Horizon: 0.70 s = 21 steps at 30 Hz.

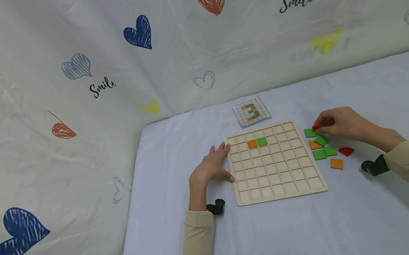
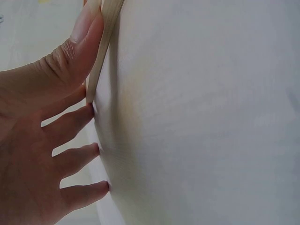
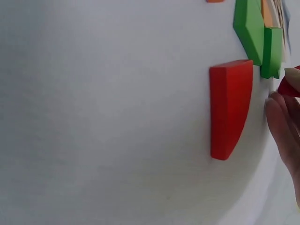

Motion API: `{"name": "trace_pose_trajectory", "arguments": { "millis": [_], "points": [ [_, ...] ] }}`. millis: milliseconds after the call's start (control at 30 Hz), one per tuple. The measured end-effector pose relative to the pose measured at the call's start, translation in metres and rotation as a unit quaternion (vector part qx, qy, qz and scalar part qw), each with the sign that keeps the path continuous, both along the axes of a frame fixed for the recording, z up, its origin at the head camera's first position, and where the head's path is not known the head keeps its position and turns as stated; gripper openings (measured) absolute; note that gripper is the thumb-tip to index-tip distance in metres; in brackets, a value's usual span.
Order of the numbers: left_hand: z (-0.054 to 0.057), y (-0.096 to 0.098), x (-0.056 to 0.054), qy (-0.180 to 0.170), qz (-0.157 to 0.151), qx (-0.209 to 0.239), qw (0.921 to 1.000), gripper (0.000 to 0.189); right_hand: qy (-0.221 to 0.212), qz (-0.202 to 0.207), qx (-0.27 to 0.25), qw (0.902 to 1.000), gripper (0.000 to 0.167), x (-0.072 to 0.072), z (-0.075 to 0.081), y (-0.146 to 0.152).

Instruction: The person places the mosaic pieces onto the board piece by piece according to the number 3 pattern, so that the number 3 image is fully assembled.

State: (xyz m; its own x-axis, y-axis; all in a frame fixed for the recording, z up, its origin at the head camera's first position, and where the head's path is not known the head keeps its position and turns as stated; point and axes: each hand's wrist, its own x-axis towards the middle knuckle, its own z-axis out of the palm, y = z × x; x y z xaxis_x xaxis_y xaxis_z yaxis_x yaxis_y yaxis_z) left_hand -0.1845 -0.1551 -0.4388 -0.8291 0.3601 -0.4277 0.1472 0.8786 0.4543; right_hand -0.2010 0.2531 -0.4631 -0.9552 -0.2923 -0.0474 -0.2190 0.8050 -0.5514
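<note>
My left hand (image 1: pixel 212 168) spreads its fingers at the left edge of the wooden grid board (image 1: pixel 276 192); thumb and fingertips touch that edge and the cloth. One orange square tile (image 1: pixel 252 144) and one green square tile (image 1: pixel 262 141) lie side by side in the board's upper rows. Right of the board, my right hand (image 1: pixel 341 123) pinches a red piece (image 1: pixel 317 127) between thumb and fingers, over several loose green tiles (image 1: pixel 330 151). Below that hand lies another red piece (image 3: pixel 229 108), with one curved edge. Loose orange tiles (image 1: pixel 337 163) sit close by.
Behind the board lies a pattern card (image 1: pixel 251 112) printed with a grid and coloured shapes. A white cloth covers the table (image 1: pixel 158 247). A heart-printed curtain (image 1: pixel 172 62) hangs at the back and left. Black wrist devices (image 1: pixel 375 166) are worn under both forearms.
</note>
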Motion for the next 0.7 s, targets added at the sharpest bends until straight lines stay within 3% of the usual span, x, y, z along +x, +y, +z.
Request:
{"name": "trace_pose_trajectory", "arguments": {
  "millis": [333,700],
  "points": [
    [0.000,0.000,0.000,0.002,0.003,-0.002,1.0000,0.111,-0.007,-0.020,-0.027,0.9994,0.018,-0.001,0.007,-0.005],
    [0.001,-0.001,0.001,0.001,0.004,-0.001,1.0000,0.111,0.048,0.013,-0.031,0.9983,0.011,0.000,0.009,-0.018]
  ]
}}
